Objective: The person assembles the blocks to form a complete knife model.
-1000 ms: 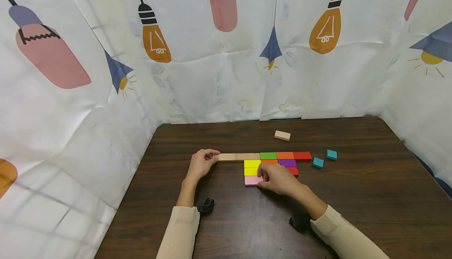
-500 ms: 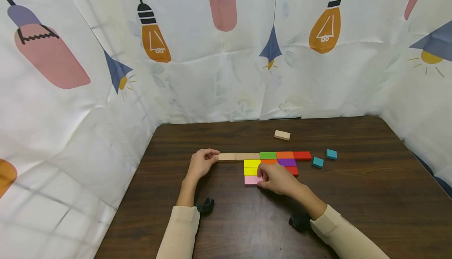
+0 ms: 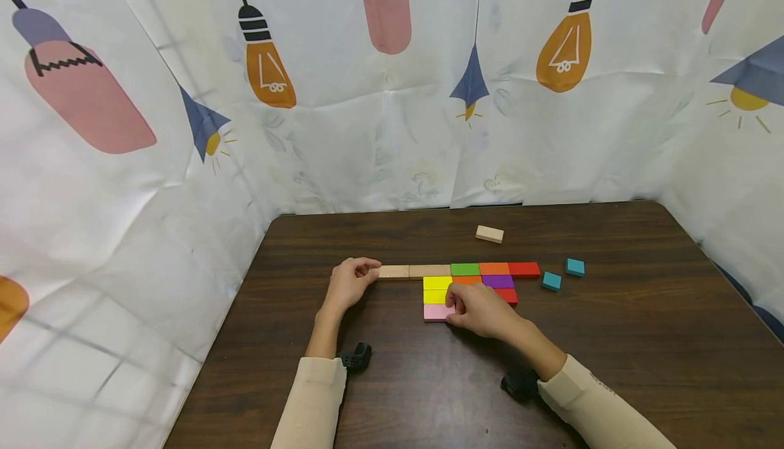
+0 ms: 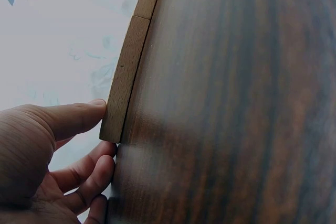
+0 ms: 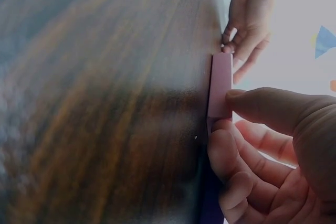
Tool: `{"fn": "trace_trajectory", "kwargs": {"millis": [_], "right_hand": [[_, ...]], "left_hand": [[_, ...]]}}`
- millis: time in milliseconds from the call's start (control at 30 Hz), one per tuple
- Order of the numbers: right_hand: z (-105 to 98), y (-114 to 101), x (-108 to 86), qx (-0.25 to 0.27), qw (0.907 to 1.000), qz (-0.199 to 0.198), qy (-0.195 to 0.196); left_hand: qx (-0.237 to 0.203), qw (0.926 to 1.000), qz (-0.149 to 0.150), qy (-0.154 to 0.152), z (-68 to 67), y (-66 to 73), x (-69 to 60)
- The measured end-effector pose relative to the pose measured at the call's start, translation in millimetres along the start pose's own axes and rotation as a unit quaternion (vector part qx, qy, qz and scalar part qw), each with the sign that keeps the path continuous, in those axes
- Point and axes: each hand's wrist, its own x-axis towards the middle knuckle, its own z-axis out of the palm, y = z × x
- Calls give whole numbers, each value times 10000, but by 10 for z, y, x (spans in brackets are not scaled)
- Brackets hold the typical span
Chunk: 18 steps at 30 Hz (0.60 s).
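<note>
In the head view my left hand (image 3: 349, 284) is at the left end of a row of blocks. Its thumb and fingers hold the end plain wooden block (image 3: 394, 272); the left wrist view shows the thumb against that wooden block (image 4: 122, 82) and curled fingers at its end. Nearer me, my right hand (image 3: 484, 307) pinches the pink block (image 3: 435, 312) at its right end, thumb on the pink block (image 5: 221, 85) in the right wrist view. Two yellow blocks (image 3: 437, 284) lie just beyond the pink one. Part of the arrangement is hidden under the right hand.
The far row continues with green (image 3: 465, 269), orange (image 3: 493, 269) and red (image 3: 523, 270) blocks. A purple block (image 3: 497, 281) lies in front of it. Two teal blocks (image 3: 551, 281) sit apart at the right, and a loose wooden block (image 3: 490, 234) lies behind on the dark table (image 3: 404, 394).
</note>
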Motion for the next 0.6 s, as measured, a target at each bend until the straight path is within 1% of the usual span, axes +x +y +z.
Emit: {"fn": "trace_trajectory", "kwargs": {"millis": [233,400,467,600], "right_hand": [[-19,13,-15,43,9999,-132,13],[-141,75,-18,222,9994,-280,34],[-230,118,-9,336,9987,-346,158],[-426,246,43,662,9950,-430,616]], "left_hand": [[16,10000,12,1,1,-1,2],[31,10000,23,-19,0,3,-1],[25,10000,16,-27,-1,6,-4],[-10,10000,-26,-44,-4,9,-15]]}}
